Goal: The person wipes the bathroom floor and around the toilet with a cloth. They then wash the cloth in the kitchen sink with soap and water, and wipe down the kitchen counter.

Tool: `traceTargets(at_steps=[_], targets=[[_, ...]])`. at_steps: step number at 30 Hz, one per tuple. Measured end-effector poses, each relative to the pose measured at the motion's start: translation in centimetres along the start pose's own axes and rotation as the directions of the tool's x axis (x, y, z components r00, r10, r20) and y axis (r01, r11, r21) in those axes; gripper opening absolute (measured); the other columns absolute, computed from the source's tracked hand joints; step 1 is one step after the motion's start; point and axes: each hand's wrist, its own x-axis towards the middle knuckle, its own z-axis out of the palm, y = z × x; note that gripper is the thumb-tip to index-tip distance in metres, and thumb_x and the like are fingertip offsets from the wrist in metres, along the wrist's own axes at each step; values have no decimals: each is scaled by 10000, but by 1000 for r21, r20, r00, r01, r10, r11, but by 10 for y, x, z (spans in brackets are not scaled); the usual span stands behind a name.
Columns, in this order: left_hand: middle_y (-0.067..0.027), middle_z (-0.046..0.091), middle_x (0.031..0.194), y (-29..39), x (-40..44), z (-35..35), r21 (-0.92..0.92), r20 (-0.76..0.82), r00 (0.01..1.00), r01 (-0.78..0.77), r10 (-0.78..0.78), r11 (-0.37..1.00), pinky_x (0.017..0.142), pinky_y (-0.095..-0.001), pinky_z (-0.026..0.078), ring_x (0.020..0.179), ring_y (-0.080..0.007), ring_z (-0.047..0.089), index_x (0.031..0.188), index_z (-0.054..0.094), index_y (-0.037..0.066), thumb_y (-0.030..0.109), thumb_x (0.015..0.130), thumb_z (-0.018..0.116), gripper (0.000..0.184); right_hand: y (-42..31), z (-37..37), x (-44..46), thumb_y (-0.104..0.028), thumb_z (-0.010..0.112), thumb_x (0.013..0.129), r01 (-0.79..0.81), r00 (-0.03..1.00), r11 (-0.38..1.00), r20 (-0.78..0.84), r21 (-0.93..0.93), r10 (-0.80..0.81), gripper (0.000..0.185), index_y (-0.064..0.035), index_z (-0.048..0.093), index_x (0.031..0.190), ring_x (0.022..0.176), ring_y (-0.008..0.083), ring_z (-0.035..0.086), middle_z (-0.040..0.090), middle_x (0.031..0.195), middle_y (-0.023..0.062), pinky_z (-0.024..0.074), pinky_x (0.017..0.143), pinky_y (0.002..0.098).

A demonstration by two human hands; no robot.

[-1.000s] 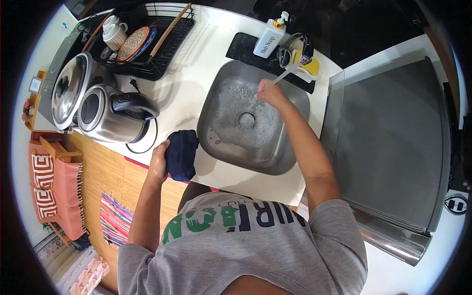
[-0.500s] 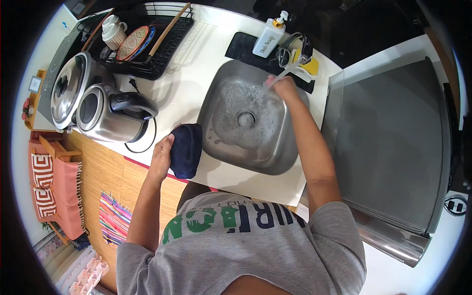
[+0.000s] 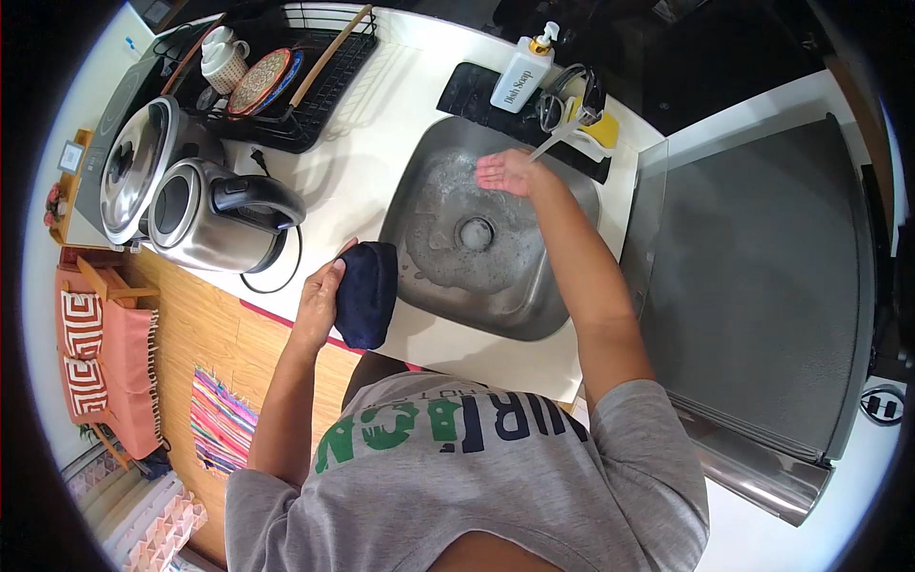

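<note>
My left hand (image 3: 324, 291) is closed on a dark navy folded cloth (image 3: 367, 296), held over the counter's front edge, left of the sink. Over the far part of the grey sink (image 3: 434, 286) my right hand (image 3: 507, 173) is turned with the fingers stretched out, holding nothing. A stream of water from the faucet (image 3: 583, 112) meets it near the wrist. Foam and shallow water lie on the sink floor around the drain (image 3: 476, 234).
Behind the sink stand a dish soap bottle (image 3: 523, 71) and a yellow sponge (image 3: 600, 129). A steel kettle (image 3: 214, 214), a steel pot (image 3: 143, 172) and a dish rack (image 3: 315, 119) with cups and plates are on the left. A grey lid-like panel (image 3: 753, 286) lies to the right.
My right hand has moved from under the faucet toward the sink's middle, opening with its fingers spread. The splashing and foam have lessened. My left hand with the cloth has barely shifted.
</note>
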Motion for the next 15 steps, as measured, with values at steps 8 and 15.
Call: traceTargets(at_steps=[8,15], targets=[[-116,593,1157,2,-1,0,-7,10,1000,12,-12,1000,960,-247,387,1049,-136,542,1304,475,-20,278,987,415,439,5,-12,-30,-13,551,842,286,950,907,-31,-310,-310,332,41,546,1170,1001,231,582,590,1097,170,478,913,351],[-104,609,1116,0,6,4,30,65,998,10,-12,999,936,-236,393,1016,-126,545,1290,495,-16,271,989,413,423,-13,-8,-65,-144,689,794,288,882,782,-164,-553,-441,194,-19,641,934,707,176,632,651,843,99,520,661,297]])
